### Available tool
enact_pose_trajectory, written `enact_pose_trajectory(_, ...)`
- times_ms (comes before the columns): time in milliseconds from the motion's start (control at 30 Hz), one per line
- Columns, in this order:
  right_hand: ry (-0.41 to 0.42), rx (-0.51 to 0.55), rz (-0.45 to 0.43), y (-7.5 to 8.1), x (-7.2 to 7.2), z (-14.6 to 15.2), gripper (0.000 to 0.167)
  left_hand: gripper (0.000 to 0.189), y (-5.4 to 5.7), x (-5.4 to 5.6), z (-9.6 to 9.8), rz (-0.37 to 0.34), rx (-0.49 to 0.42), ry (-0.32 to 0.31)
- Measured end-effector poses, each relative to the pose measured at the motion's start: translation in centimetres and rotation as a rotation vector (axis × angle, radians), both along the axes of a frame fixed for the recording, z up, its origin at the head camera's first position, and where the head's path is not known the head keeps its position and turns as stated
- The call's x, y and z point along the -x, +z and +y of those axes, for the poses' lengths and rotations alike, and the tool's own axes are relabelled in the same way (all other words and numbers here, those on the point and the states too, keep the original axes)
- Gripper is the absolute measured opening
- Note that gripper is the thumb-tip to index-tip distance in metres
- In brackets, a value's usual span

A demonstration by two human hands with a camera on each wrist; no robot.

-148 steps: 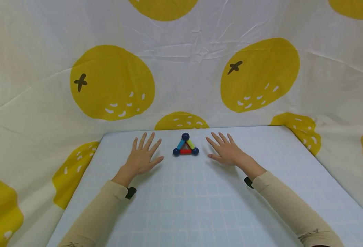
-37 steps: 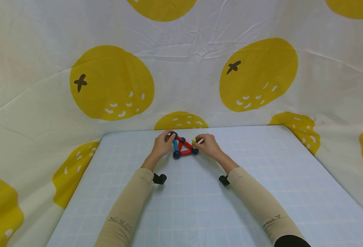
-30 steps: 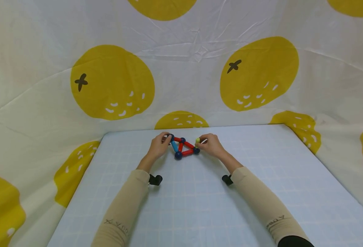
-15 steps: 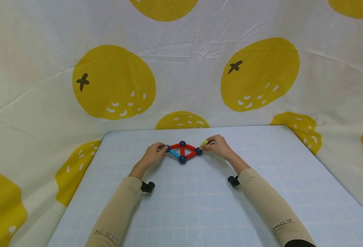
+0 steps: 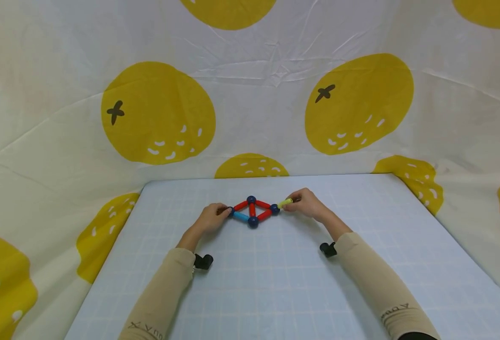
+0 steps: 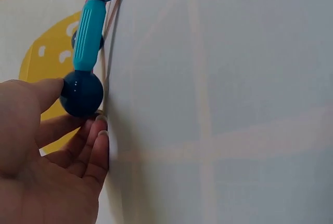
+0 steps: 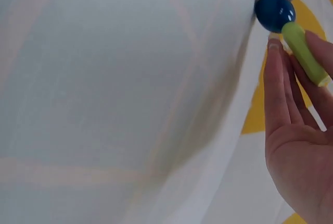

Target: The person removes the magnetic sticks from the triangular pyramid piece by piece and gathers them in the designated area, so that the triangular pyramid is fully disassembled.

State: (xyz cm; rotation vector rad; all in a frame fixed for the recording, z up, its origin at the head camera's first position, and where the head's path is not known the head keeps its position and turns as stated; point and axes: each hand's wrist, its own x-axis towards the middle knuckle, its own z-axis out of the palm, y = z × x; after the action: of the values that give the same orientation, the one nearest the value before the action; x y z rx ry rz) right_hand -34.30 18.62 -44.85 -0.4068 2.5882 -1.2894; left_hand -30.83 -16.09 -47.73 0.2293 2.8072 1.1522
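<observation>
A flat diamond of magnetic rods and balls lies near the back of the table in the head view. Several red rods [image 5: 264,216] and one blue rod [image 5: 241,216] join its dark blue balls [image 5: 253,222], with one red rod across the middle. My left hand [image 5: 210,218] pinches the left corner ball [image 6: 82,94] between thumb and fingers, beside the end of the blue rod. My right hand [image 5: 311,206] pinches a yellow-green rod [image 7: 304,53], whose near end meets the right corner ball [image 7: 274,13]. Its outer end tilts slightly upward.
The table [image 5: 250,283] has a pale blue gridded cover. Behind it and at its sides hangs a white curtain [image 5: 258,108] printed with yellow fruit. Each wrist wears a small black camera [image 5: 203,261].
From a compact, partly raised shape, the rods and balls have spread into a flat diamond. My hands have moved apart, and the yellow-green rod has swung from upright to pointing outward right.
</observation>
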Motion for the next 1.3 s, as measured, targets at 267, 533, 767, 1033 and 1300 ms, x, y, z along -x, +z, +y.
enact_pose_trajectory(267, 0.047, -0.043, -0.021, -0.5, -0.1, 0.7, 0.026, 0.04, -0.2, -0.1, 0.1, -0.013, 0.007, -0.009)
enact_pose_trajectory(533, 0.047, -0.075, -0.001, -0.5, 0.0, 0.7, 0.026, 0.034, 0.2, -0.3, 0.1, -0.014, -0.016, -0.004)
enact_pose_trajectory(767, 0.031, -0.094, -0.015, -0.8, 0.1, 0.3, 0.027, 0.035, 0.3, -0.4, -0.1, -0.023, -0.011, -0.011)
enact_pose_trajectory(1033, 0.034, -0.1, -0.013, -1.2, 0.3, 0.1, 0.028, 0.035, 0.4, -0.6, -0.3, -0.027, -0.01, -0.009)
enact_pose_trajectory(1300, 0.081, -0.115, -0.006, -0.8, 0.1, 0.3, 0.028, 0.035, 0.6, -0.7, -0.2, -0.027, -0.011, -0.015)
